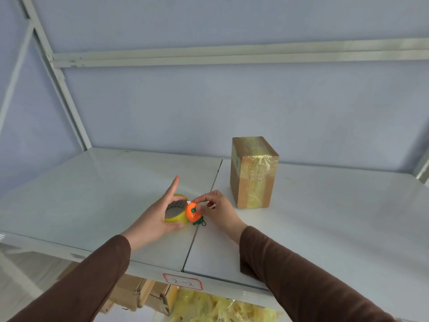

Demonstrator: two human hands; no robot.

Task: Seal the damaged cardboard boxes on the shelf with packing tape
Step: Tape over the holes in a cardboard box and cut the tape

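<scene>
Below the shelf (325,240) edge, cartons (137,296) and yellow film (220,307) sat at 6 o'clock. On the shelf near centre, left hand (157,219) gripped the tape roll (176,216), thumb beneath, forefinger straight out toward 12. Right hand (218,211), at the roll's 3 o'clock, pinched the orange cutter (192,212) touching the roll. Taped box (253,173) stood upright at 2 o'clock, well apart.

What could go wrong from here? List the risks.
1. The right hand pinches a small orange cutter close to the left hand gripping the tape roll; a slip could nick the fingers.
2. The tape's free end may fall back onto the roll.
3. The taped cardboard box stands upright beside the right hand; a careless elbow could topple it.
</scene>
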